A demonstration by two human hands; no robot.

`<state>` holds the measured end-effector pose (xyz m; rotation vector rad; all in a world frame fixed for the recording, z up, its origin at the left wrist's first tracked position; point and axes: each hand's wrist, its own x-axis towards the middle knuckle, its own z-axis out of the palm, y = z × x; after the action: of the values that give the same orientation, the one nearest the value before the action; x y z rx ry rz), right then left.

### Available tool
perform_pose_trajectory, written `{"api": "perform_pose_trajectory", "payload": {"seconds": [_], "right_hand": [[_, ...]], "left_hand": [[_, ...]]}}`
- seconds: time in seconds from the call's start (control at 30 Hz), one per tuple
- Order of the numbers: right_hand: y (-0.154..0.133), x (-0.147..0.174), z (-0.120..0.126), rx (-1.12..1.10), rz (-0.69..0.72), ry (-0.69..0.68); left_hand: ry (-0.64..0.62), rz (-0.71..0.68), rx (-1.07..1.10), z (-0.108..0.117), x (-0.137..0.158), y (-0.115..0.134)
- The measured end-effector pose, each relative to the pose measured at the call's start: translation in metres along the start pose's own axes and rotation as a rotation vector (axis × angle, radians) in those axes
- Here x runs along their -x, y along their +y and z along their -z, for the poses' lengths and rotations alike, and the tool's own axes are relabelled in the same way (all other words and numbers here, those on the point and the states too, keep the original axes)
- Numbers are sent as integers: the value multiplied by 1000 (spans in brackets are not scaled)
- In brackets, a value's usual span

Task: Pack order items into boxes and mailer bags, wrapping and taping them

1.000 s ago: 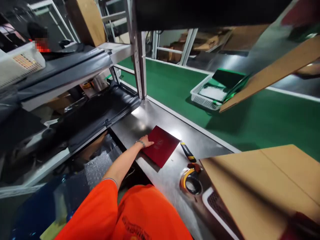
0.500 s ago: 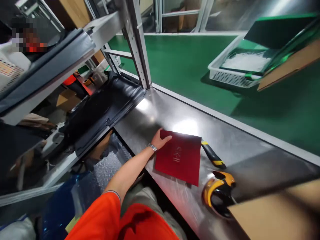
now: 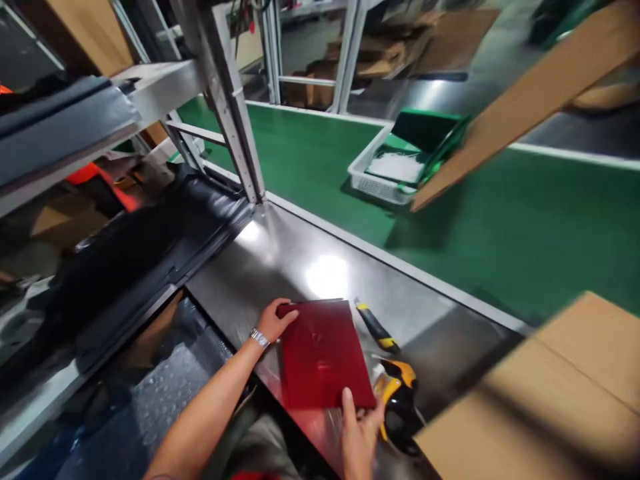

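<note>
A flat dark red box (image 3: 320, 353) is held just over the metal bench (image 3: 280, 250), its printed lettering blurred. My left hand (image 3: 275, 321) grips its far left corner, thumb on top and fingers hidden beneath. At the near right corner my right hand (image 3: 359, 427) pinches the box, thumb on the upper face. To the right of the box lies a black and yellow utility knife (image 3: 377, 327). Close by my right hand sits a yellow and black tape dispenser (image 3: 400, 400), partly hidden by that hand.
A brown cardboard box (image 3: 545, 400) stands at the lower right. Beyond the bench runs a green conveyor belt (image 3: 310, 153) carrying a white basket (image 3: 370, 183) of white filler. Black plastic bags (image 3: 150, 233) are stacked left of a metal post (image 3: 233, 113). Bubble wrap (image 3: 170, 393) lies below.
My right hand has come into view and taken hold of the red box's near right corner. The box has turned slightly. The camera view has shifted, showing more cardboard at right.
</note>
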<state>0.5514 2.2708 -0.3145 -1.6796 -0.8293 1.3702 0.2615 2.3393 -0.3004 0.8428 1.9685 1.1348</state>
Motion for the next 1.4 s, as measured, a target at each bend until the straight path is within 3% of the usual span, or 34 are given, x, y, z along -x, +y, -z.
{"api": "perform_pose_trajectory", "payload": {"seconds": [0.07, 0.17, 0.3, 0.5, 0.63, 0.83, 0.9, 1.0, 1.23, 1.4], "right_hand": [[-11, -7, -13, 76, -17, 81], [-28, -12, -26, 137, 65, 155], [-52, -15, -34, 136, 135, 120], [-72, -12, -38, -43, 258, 148], [-88, -10, -22, -146, 281, 183], [-115, -25, 38, -288, 214, 335], [-113, -29, 48, -342, 158, 351], [-102, -32, 41, -359, 98, 296], [-65, -42, -19, -235, 114, 239], [-45, -52, -38, -206, 42, 240]], "left_hand": [[-20, 9, 16, 9, 11, -10], [-68, 48, -6, 24, 23, -19], [-37, 62, -62, 40, 35, -26], [-135, -40, 44, 46, 44, -37], [-243, -54, 103, 48, 44, -40], [-343, -94, 121, 60, 43, -46], [-288, -104, 169, 62, 42, -50], [-173, -57, 169, 61, 37, -52], [-353, -129, 73, 57, 16, -47], [-234, -14, 234, 68, 1, -51]]}}
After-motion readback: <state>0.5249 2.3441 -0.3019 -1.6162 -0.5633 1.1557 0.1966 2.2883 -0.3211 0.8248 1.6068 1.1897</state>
